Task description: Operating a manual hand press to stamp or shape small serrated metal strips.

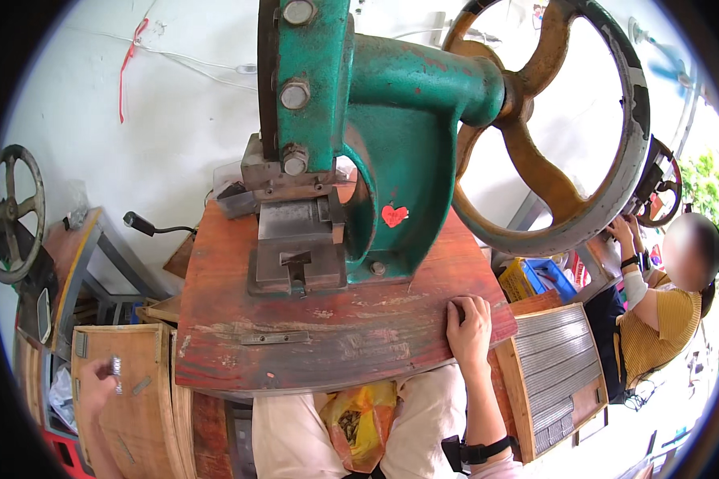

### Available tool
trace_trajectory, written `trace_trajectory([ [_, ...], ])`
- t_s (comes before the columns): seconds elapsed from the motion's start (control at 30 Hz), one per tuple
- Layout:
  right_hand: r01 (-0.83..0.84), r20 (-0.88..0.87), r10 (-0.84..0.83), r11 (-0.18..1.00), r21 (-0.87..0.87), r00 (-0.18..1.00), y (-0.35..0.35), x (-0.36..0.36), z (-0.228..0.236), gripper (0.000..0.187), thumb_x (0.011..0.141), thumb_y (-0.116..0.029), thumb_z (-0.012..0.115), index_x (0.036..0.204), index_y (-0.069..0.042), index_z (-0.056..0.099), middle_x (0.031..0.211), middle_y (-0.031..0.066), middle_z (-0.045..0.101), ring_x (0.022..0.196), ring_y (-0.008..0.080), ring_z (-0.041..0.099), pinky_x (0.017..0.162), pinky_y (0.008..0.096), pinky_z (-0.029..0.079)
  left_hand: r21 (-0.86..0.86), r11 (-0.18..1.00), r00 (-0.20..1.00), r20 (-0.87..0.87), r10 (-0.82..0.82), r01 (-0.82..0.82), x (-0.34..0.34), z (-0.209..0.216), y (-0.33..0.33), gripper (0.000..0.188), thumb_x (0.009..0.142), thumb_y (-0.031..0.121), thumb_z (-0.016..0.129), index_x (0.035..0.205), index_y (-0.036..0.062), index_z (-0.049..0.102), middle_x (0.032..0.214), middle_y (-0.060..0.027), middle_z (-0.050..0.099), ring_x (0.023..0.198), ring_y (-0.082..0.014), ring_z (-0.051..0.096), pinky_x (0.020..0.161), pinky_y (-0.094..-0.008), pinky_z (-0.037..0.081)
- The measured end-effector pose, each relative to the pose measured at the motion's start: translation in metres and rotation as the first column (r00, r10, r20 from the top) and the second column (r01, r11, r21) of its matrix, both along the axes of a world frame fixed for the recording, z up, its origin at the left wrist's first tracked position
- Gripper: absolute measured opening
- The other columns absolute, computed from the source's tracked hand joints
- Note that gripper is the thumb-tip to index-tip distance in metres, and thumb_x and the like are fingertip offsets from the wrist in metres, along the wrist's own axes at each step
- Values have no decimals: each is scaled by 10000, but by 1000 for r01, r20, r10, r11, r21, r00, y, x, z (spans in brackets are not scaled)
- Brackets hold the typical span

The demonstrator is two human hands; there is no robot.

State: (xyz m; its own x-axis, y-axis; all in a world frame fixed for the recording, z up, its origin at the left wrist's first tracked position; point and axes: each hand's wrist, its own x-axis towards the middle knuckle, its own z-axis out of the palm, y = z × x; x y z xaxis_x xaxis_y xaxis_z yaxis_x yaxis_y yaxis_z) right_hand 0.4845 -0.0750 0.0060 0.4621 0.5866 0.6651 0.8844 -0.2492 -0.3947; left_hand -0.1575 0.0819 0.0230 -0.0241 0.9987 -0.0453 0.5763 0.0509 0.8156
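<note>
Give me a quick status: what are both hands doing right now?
Left hand pinching a small metal part over the wooden box. Right hand flat on the red bench. Green press unobstructed.

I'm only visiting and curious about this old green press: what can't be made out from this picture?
- Left hand: near the fisheye rim, it pinches a small metal piece, too small to identify.
- Yellow bag on the lap: contents too small to identify.
- Green press: its top is cut off by the upper edge.
- Right hand: palm down on the red wooden table, underside hidden.
</note>
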Motion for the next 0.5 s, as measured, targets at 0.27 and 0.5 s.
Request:
trace_trajectory([
  [0.27, -526, -231, 505, 850, -35, 832, -4, -88, 28, 357, 772, -181, 725, 1047, 0, 587, 1024, 192, 580, 981, 359, 544, 866, 422, 458, 137, 532, 537, -407, -739, 836, 244, 59, -25, 516, 601, 305, 750, 1001, -2, 638, 926, -146, 636, 828, -301, 632, 765, -369, 513],
  [0.5, -774, -282, 722, 609, -173, 632, 18, -126, 30, 677, 715, -139, 732, 1305, -19, 421, 1156, 198, 518, 1100, 387, 477, 966, 424, 397, 88, 257, 248, -668, -702, 962, 348, 46, -34, 442, 657, 269, 678, 912, -81, 592, 885, -223, 588, 895, -351, 588, 835, -380, 484],
])
